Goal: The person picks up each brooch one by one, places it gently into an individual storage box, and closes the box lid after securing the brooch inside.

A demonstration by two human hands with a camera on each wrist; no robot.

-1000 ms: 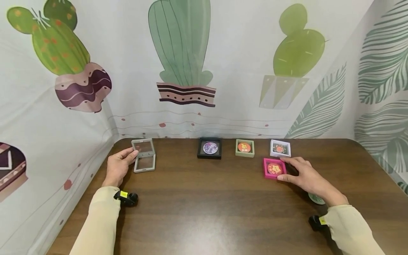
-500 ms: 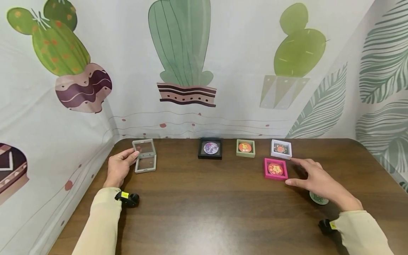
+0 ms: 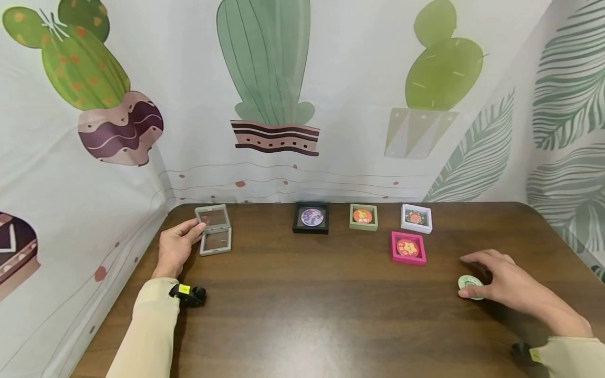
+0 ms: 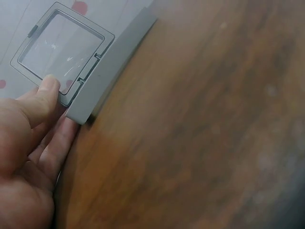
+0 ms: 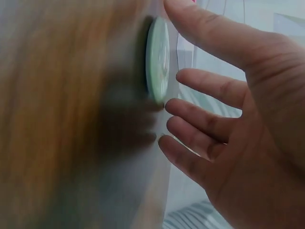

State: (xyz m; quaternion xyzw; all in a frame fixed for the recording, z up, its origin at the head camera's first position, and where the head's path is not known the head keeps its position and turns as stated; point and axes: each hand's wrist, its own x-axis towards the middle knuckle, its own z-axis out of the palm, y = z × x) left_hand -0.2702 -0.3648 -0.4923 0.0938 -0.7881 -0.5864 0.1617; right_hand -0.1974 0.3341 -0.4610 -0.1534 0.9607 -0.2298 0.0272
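Note:
On the table's left, a grey hinged display case (image 3: 218,230) with clear windows stands with its lid raised. My left hand (image 3: 176,248) pinches the lid's side edge, the thumb (image 4: 48,86) on its frame in the left wrist view. Over at the right, a round pale-green badge (image 3: 469,282) lies flat on the wood. My right hand (image 3: 517,283) hovers over it with fingers spread and relaxed, the thumb overlapping the badge in the head view. From the right wrist, the badge (image 5: 157,59) appears edge-on beside the fingertips, with nothing gripped.
Along the back stand a black case (image 3: 297,227) with a purple badge, a green case (image 3: 363,228) with an orange one, and a white case (image 3: 416,229). A pink case (image 3: 408,260) sits just in front of the white one. Behind the brown table (image 3: 302,310) hangs a cactus-print cloth (image 3: 359,79).
My right hand has left the pink case and moved right and toward me, over the green badge. My left hand keeps its hold on the grey case's lid.

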